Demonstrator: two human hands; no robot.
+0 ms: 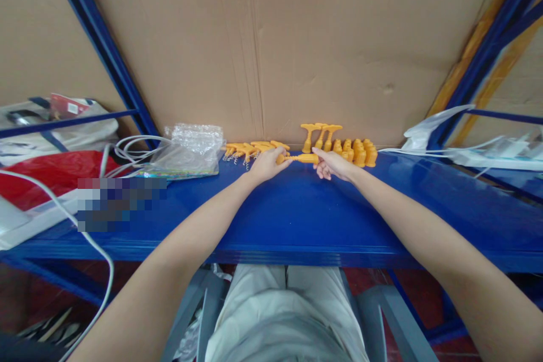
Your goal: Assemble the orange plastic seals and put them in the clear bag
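We hold, at twelve o'clock: one yellow corkscrew handle (280,159), left hand (267,166) closed on it; one yellow sleeve (306,158), right hand (334,166) closed on it. Toward one o'clock: three upright T-handled pieces (320,138).

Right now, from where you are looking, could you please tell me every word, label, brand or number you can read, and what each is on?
No text can be read anywhere in view.
Pale label on the red packet: too small to read.
Plastic bag: no words can be made out.
Corkscrews and yellow caps: no lettering can be made out.
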